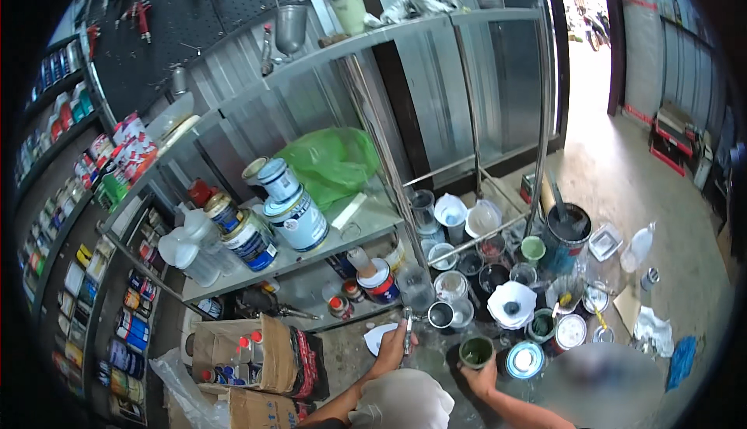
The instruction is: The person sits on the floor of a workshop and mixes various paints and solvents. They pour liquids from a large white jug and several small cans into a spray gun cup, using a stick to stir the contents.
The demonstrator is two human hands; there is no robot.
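My left hand point(395, 351) is closed round the grip of a metal spray gun point(408, 331). A round, dark-mouthed metal cup point(440, 315) lies just right of it and looks joined to it. My right hand point(480, 374) wraps a small olive-green cup point(476, 351) from below and tilts its open mouth into view; the inside looks dark green. Close to the right hand, a blue-rimmed paint can lid point(524, 360) lies on the floor. A white paper strainer point(511, 304) covers a container beyond. Between my forearms bulges a pale rounded cloth shape point(401, 402), which I cannot identify.
Several mixing cups and tins crowd the floor ahead, with a big dark paint bucket point(566, 231) behind them. A metal-framed shelf point(311, 262) bears paint cans. Cardboard boxes point(276, 351) of bottles stand at left. A blurred patch point(607, 386) hides the lower right. An open doorway point(587, 63) lies far right.
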